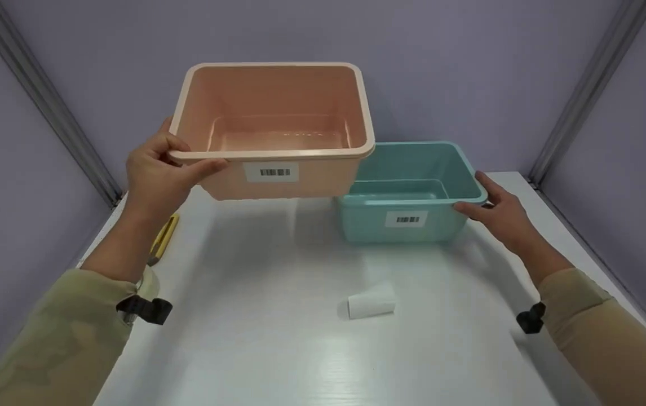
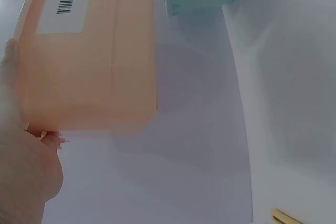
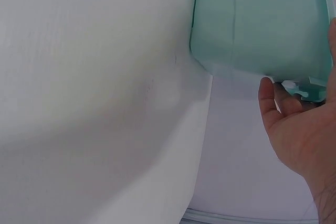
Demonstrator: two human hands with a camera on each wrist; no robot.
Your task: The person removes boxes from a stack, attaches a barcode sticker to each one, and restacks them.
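Two empty barcoded bins: peach bin (image 1: 278, 129) lifted; teal bin (image 1: 413, 192) tabled.

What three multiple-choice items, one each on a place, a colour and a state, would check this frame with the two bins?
1. Where does the white paper cup lie?
A. inside a bin
B. on the table in front of the teal bin
C. in a hand

2. What colour is the bin gripped by the left hand?
A. peach
B. teal
C. yellow

3. How is the peach bin held?
A. flat on the table
B. upside down
C. lifted and tilted toward the camera

Answers: 1 B, it lies on its side on the table before the teal bin. 2 A, fingers curl over its peach rim. 3 C, its inside faces the camera.
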